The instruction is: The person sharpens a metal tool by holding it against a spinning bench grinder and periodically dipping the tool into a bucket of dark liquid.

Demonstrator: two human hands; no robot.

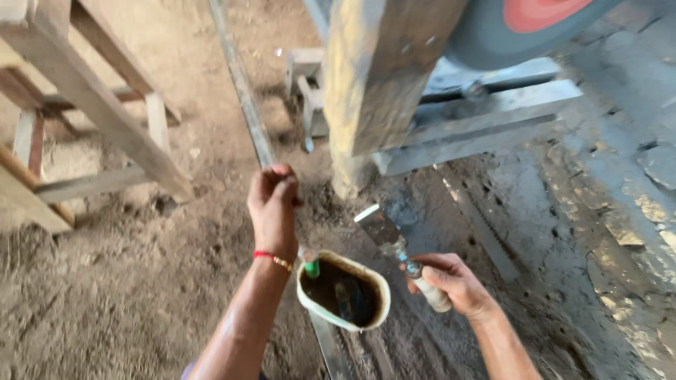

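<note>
My left hand (273, 204) is closed around a long thin metal strip (243, 84) that runs from the top of the view down past my wrist. My right hand (451, 280) grips the pale handle of a flat-bladed scraper (384, 229), its dirty blade pointing up and left. Between my hands sits a white cut-open container (343, 290) with dark brown liquid or grease inside. A small green object (312, 268) pokes up at the container's left rim.
A thick wooden post (377, 77) stands just beyond my hands, with grey metal frame bars (486, 116) and a grey wheel with a red centre (535, 21) to the right. A wooden trestle (91, 112) stands at left on sawdust-covered ground.
</note>
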